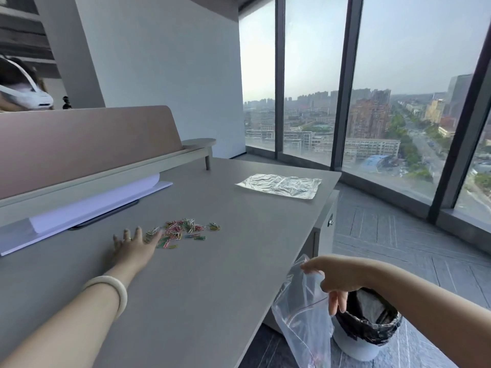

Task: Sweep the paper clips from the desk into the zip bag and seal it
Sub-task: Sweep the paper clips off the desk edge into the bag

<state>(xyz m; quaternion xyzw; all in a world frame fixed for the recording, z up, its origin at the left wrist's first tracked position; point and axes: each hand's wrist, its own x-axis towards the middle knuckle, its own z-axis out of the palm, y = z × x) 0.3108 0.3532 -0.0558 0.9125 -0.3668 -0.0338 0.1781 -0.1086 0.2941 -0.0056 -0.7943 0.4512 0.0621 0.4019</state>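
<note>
My left hand lies flat on the grey desk top with its fingers spread, their tips just touching the near-left edge of the loose scatter of small coloured wire paper clips in the middle of the desk. My right hand pinches the upper rim of the clear plastic zip bag with a red seal line, which hangs limp beyond the desk's right edge, above a bin lined with black plastic. I judge the clips light and slippery, likely to skate and snag together, so the flat edge of the hand should rake them, not pick them. The bag is thin and floppy; I would hold it by its mouth, open just under the desk edge.
</note>
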